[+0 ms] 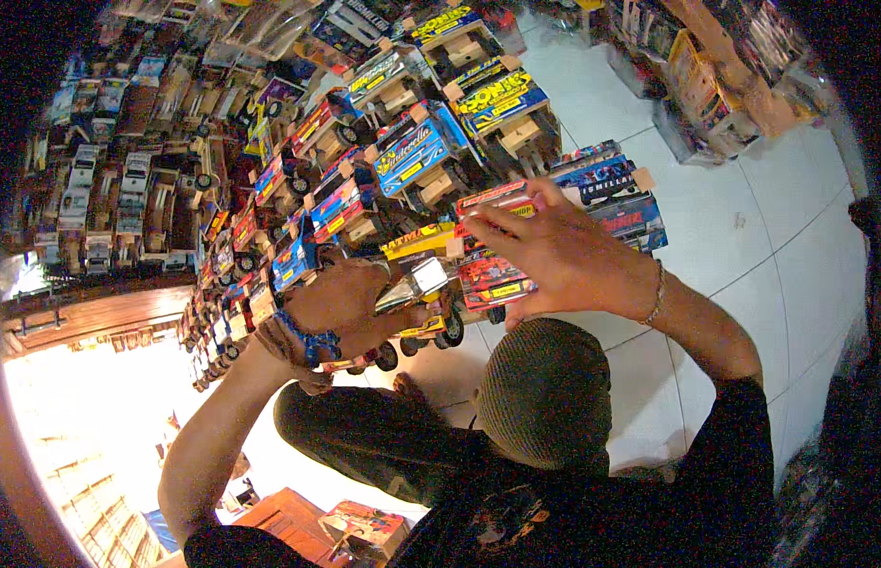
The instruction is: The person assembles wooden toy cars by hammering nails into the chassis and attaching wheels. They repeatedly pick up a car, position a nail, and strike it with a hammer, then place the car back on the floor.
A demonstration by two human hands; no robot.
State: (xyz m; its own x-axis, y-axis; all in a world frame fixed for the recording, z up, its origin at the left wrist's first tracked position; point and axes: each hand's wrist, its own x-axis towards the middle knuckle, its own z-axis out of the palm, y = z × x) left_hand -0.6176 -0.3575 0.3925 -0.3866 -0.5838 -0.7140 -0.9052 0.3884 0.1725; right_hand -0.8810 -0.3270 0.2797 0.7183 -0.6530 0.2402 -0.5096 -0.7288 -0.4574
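Note:
Rows of small wooden toy trucks with printed side panels stand packed together before me. My right hand (573, 251) spans a red toy truck (493, 279), fingers over its top and thumb near its lower edge. To the left, my left hand (341, 303) is closed around a toy truck with a shiny pale panel (427, 276) and yellow trim; some of its fingers are hidden. A yellow-panelled toy truck (417, 241) stands just behind. Beyond my hands are a blue toy truck (412, 151) and a yellow-and-blue one (502, 99).
White floor tiles (734, 227) stretch along the right. Wrapped goods and cardboard (710, 95) lie at the far right. More toy vehicles (100, 189) line the far left, near a wooden ledge (100, 317). My bent knee (336, 417) is close below the trucks.

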